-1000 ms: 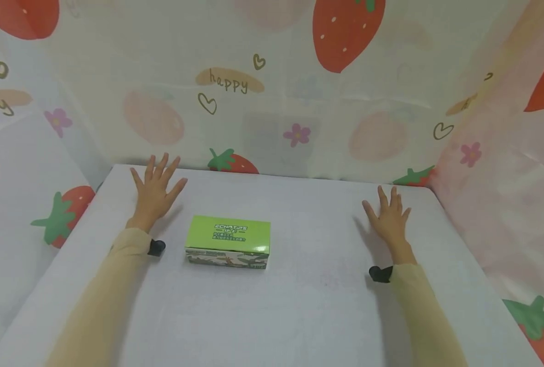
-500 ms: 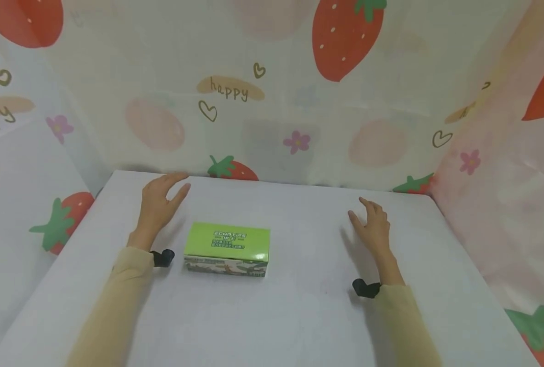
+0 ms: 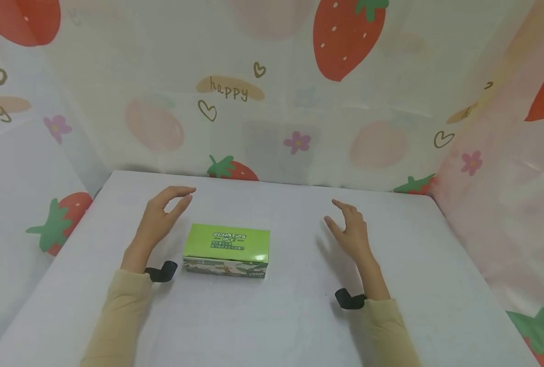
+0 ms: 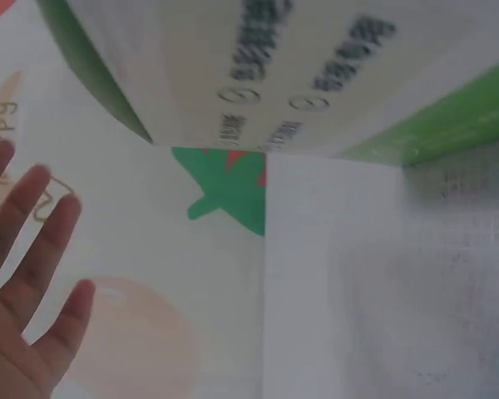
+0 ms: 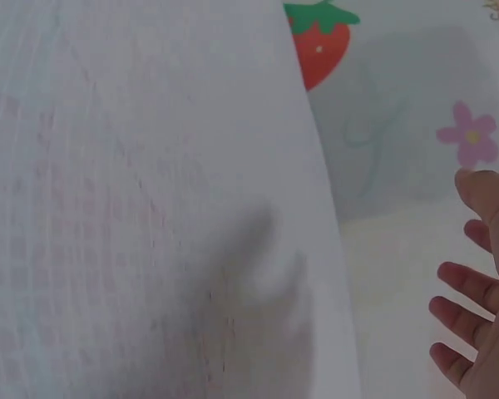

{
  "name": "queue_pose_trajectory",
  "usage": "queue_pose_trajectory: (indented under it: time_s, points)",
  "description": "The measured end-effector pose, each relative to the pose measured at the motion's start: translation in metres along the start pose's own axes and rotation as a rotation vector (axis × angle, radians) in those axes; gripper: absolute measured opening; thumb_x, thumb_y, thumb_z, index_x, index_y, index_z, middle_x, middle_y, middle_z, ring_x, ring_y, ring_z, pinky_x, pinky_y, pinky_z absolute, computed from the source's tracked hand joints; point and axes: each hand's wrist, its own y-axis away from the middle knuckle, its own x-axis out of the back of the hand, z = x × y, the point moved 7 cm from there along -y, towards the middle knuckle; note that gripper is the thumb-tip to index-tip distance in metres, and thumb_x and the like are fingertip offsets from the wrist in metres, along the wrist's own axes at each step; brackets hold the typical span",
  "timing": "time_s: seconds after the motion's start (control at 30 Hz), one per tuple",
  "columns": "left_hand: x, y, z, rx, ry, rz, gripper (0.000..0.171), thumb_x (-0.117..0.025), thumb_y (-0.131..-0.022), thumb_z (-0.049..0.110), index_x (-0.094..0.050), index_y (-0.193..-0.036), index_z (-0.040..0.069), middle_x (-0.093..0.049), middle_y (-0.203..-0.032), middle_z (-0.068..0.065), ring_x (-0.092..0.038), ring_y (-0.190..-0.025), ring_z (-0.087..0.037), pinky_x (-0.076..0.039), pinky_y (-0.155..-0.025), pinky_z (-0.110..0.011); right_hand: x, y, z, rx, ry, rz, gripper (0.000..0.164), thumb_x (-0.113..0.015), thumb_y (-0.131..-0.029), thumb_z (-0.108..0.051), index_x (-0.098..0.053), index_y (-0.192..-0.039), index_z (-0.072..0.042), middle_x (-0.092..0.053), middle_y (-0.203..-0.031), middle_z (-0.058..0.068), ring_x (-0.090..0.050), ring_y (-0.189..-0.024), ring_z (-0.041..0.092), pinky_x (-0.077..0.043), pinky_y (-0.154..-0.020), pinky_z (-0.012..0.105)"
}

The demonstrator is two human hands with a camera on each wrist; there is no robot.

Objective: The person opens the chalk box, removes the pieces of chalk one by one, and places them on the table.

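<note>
A green-topped box [image 3: 228, 243] with printed lettering and a patterned front side lies on the white table, left of the middle in the head view. My left hand [image 3: 159, 216] hovers behind and left of it, thumb and fingers apart with a gap between them, holding nothing. In the left wrist view the box's white printed end [image 4: 258, 75] looms close at the top, while the fingers of the left hand [image 4: 25, 266] are spread at the left edge. To the right of the box, my right hand [image 3: 352, 229] is in the air, fingers loosely bent, with nothing in it.
The white table [image 3: 299, 326] reaches back to a curtain [image 3: 272, 112] printed with strawberries, hearts and flowers, which also hangs along both sides. A small black wrist camera [image 3: 163, 271] sits at the left cuff and another black camera [image 3: 350, 299] at the right.
Both hands have gone from widely spread fingers to loosely bent ones. The right hand has moved left towards the box, and the left hand has drawn slightly nearer. The box stays put.
</note>
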Motion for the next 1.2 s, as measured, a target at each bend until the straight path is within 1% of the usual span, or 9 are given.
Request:
queue_pose_trajectory:
  time_s: [0.1, 0.2, 0.33, 0.53, 0.6, 0.83, 0.97, 1.1, 1.2]
  points:
    - [-0.008, 0.006, 0.005, 0.006, 0.024, -0.116, 0.035, -0.055, -0.093, 0.035, -0.058, -0.124, 0.020, -0.056, -0.127, -0.002, -0.045, -0.124, -0.022, -0.032, -0.105, -0.050, -0.007, 0.000, -0.013, 0.050, -0.021, -0.017, 0.048, -0.058, -0.091, -0.033, -0.048, -0.133, -0.013, -0.047, -0.133, 0.014, -0.042, -0.120, 0.036, -0.033, -0.095, 0.059]
    - [-0.019, 0.013, 0.006, 0.036, 0.030, -0.230, 0.037, -0.056, -0.092, 0.037, -0.055, -0.127, 0.025, -0.052, -0.131, 0.001, -0.040, -0.129, -0.022, -0.029, -0.107, -0.052, -0.013, -0.001, -0.025, 0.092, -0.032, -0.030, 0.045, -0.058, -0.091, -0.033, -0.050, -0.131, -0.013, -0.049, -0.132, 0.013, -0.043, -0.121, 0.034, -0.034, -0.095, 0.058]
    - [-0.028, 0.020, 0.007, 0.064, 0.021, -0.310, 0.039, -0.058, -0.090, 0.042, -0.054, -0.126, 0.029, -0.051, -0.133, 0.004, -0.037, -0.131, -0.021, -0.028, -0.107, -0.053, -0.019, -0.001, -0.041, 0.114, -0.053, -0.043, 0.042, -0.058, -0.091, -0.033, -0.053, -0.129, -0.014, -0.050, -0.130, 0.010, -0.044, -0.121, 0.032, -0.034, -0.096, 0.056]
    - [-0.035, 0.028, 0.011, 0.047, 0.009, -0.382, 0.044, -0.060, -0.087, 0.046, -0.055, -0.126, 0.027, -0.051, -0.132, 0.004, -0.044, -0.125, -0.022, -0.031, -0.105, -0.053, -0.033, -0.002, -0.065, 0.149, -0.064, -0.076, 0.039, -0.059, -0.091, -0.034, -0.056, -0.126, -0.016, -0.054, -0.127, 0.006, -0.046, -0.120, 0.026, -0.035, -0.098, 0.054]
    - [-0.036, 0.031, 0.012, 0.055, 0.006, -0.400, 0.044, -0.061, -0.086, 0.046, -0.055, -0.126, 0.028, -0.051, -0.132, 0.004, -0.044, -0.124, -0.022, -0.031, -0.105, -0.054, -0.037, -0.001, -0.073, 0.170, -0.064, -0.080, 0.038, -0.060, -0.090, -0.033, -0.057, -0.124, -0.016, -0.055, -0.126, 0.006, -0.048, -0.119, 0.026, -0.036, -0.097, 0.053]
    - [-0.037, 0.039, 0.012, 0.078, -0.016, -0.442, 0.049, -0.062, -0.084, 0.049, -0.052, -0.128, 0.028, -0.046, -0.137, 0.001, -0.034, -0.132, -0.027, -0.028, -0.106, -0.058, -0.052, 0.000, -0.099, 0.257, -0.063, -0.112, 0.036, -0.061, -0.089, -0.032, -0.060, -0.121, -0.016, -0.058, -0.121, 0.003, -0.052, -0.114, 0.022, -0.040, -0.095, 0.049]
    - [-0.039, 0.043, 0.008, 0.086, -0.032, -0.454, 0.067, -0.068, -0.078, 0.051, -0.043, -0.136, 0.029, -0.037, -0.145, -0.002, -0.027, -0.136, -0.030, -0.025, -0.106, -0.060, -0.060, 0.004, -0.111, 0.277, -0.075, -0.162, 0.036, -0.061, -0.089, -0.034, -0.059, -0.122, -0.019, -0.057, -0.122, 0.000, -0.051, -0.115, 0.019, -0.040, -0.096, 0.045]
    - [-0.042, 0.046, 0.003, 0.100, -0.045, -0.475, 0.091, -0.074, -0.070, 0.054, -0.027, -0.144, 0.032, -0.026, -0.151, -0.005, -0.019, -0.139, -0.033, -0.022, -0.107, -0.061, -0.067, 0.009, -0.124, 0.291, -0.102, -0.225, 0.036, -0.062, -0.088, -0.035, -0.059, -0.122, -0.022, -0.055, -0.124, -0.003, -0.049, -0.116, 0.017, -0.039, -0.098, 0.044]
    - [-0.046, 0.049, -0.003, 0.124, -0.050, -0.497, 0.103, -0.076, -0.066, 0.055, -0.016, -0.147, 0.034, -0.019, -0.153, -0.008, -0.014, -0.140, -0.036, -0.020, -0.107, -0.063, -0.073, 0.013, -0.131, 0.290, -0.095, -0.280, 0.039, -0.061, -0.088, -0.039, -0.058, -0.124, -0.023, -0.054, -0.126, -0.005, -0.046, -0.119, 0.015, -0.037, -0.101, 0.043]
